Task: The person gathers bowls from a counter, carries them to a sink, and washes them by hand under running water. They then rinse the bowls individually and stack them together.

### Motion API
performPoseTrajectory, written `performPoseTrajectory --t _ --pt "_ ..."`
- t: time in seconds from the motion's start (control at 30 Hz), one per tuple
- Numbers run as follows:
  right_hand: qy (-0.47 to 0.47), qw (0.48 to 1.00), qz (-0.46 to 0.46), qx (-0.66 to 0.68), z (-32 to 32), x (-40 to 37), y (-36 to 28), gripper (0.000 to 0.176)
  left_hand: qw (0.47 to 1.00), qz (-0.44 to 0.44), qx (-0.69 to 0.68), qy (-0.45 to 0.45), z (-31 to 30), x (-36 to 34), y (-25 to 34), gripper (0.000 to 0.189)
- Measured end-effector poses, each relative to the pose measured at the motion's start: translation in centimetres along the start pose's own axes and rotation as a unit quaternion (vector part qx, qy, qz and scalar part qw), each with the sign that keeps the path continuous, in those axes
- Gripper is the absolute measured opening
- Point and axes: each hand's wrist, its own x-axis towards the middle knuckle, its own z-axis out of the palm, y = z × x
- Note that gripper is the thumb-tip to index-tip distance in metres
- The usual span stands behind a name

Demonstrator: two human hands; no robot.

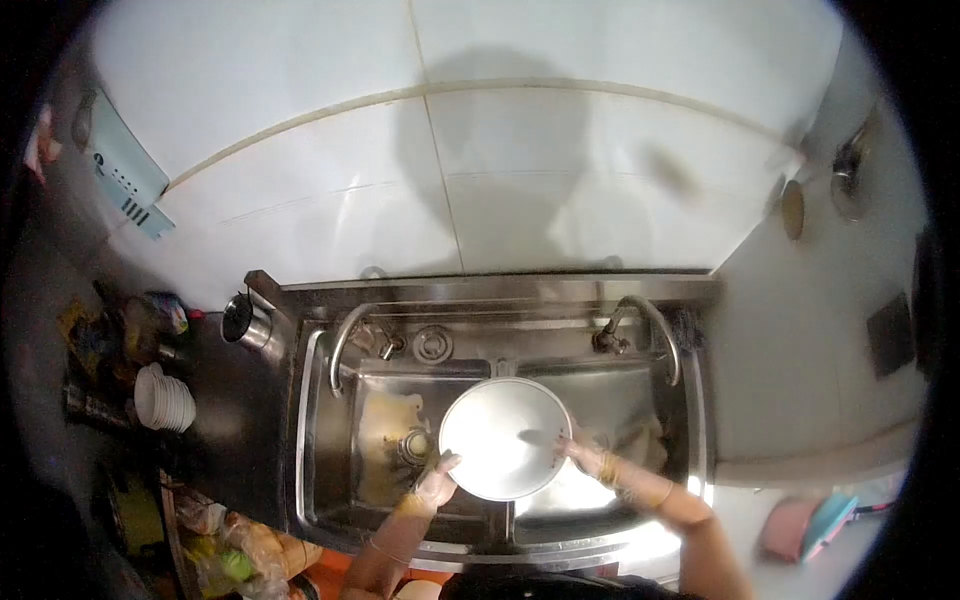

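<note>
A large round pale plate (pixel 500 425) is held over the divider of a double-bowl steel sink, its broad face bright with glare. Small dark marks show near its right rim. My left hand (pixel 436 483) grips the lower-left edge, thumb on the face. On the right edge, my right hand (pixel 580 452) is closed the same way, its other fingers hidden behind the plate. Yellow bands circle both wrists. Beneath, the left bowl (pixel 385 420) has a drain (pixel 413 447) and yellowish liquid on its floor. Something pale lies in the right bowl (pixel 640 400).
Curved taps stand at the left (pixel 345 340) and right (pixel 665 335) behind the bowls. On the left counter are a metal pitcher (pixel 250 325) and stacked white bowls (pixel 165 398). Bagged items (pixel 250 550) sit lower left. A pink dustpan-like object (pixel 790 528) lies lower right.
</note>
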Motion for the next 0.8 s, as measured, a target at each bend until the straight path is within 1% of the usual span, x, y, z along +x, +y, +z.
performPoseTrajectory --t 0.03,0.07,0.1,0.17,0.2,0.23,0.27,0.3,0.33,0.4,0.5,0.63,0.67,0.73,0.77,0.8 --pt "-0.006 1.000 -0.016 0.008 -0.1 -0.7 0.5 0.105 1.000 0.009 0.008 -0.018 0.3 -0.6 -0.3 0.070" --pt "-0.010 0.999 -0.033 0.016 -0.2 -1.5 0.7 0.106 0.999 0.016 0.031 -0.018 0.6 -1.2 -0.4 0.076" --pt "0.004 0.997 -0.079 0.007 -0.2 -2.3 -0.3 0.107 0.998 0.026 0.054 -0.020 1.1 -1.6 -0.4 0.082" --pt "0.035 0.985 -0.161 -0.040 -0.3 -4.0 -2.2 0.107 0.984 0.098 0.138 -0.060 3.9 -2.6 0.8 0.094" --pt "0.052 0.976 -0.199 -0.077 -0.5 -4.7 -3.0 0.106 0.962 0.160 0.199 -0.097 7.1 -3.1 3.1 0.100" --pt "0.069 0.963 -0.237 -0.112 -0.7 -5.6 -3.9 0.106 0.940 0.211 0.231 -0.133 9.9 -3.7 4.9 0.105" --pt "0.072 0.948 -0.288 -0.114 -0.9 -6.6 -5.4 0.106 0.915 0.263 0.258 -0.167 12.6 -4.2 6.6 0.110" --pt "0.075 0.931 -0.338 -0.115 -1.0 -7.6 -7.2 0.106 0.895 0.303 0.257 -0.202 14.5 -4.4 7.6 0.114" --pt "0.079 0.911 -0.388 -0.115 -1.4 -8.7 -8.8 0.107 0.877 0.333 0.264 -0.226 16.1 -4.6 8.4 0.114" --pt "0.130 0.865 -0.443 -0.196 -2.2 -11.3 -11.5 0.103 0.831 0.397 0.283 -0.267 19.2 -4.9 10.1 0.115" --pt "0.169 0.806 -0.521 -0.224 -3.8 -13.4 -12.4 0.098 0.749 0.492 0.313 -0.315 23.2 -5.7 12.3 0.116" --pt "0.193 0.666 -0.677 -0.246 -5.4 -14.1 -15.6 0.094 0.652 0.586 0.330 -0.352 27.3 -6.8 14.1 0.117" --pt "0.209 0.644 -0.685 -0.268 -6.7 -14.2 -15.6 0.092 0.634 0.600 0.330 -0.359 28.0 -6.9 14.2 0.117" --pt "0.298 0.719 -0.577 -0.249 -6.4 -16.4 -15.8 0.085 0.601 0.628 0.330 -0.369 29.2 -6.9 14.6 0.118" --pt "0.318 0.748 -0.533 -0.235 -6.5 -17.4 -15.8 0.085 0.588 0.638 0.327 -0.374 29.7 -6.9 14.6 0.118" --pt "0.323 0.764 -0.512 -0.221 -6.6 -18.2 -15.7 0.086 0.575 0.648 0.328 -0.377 30.2 -6.8 14.7 0.119"
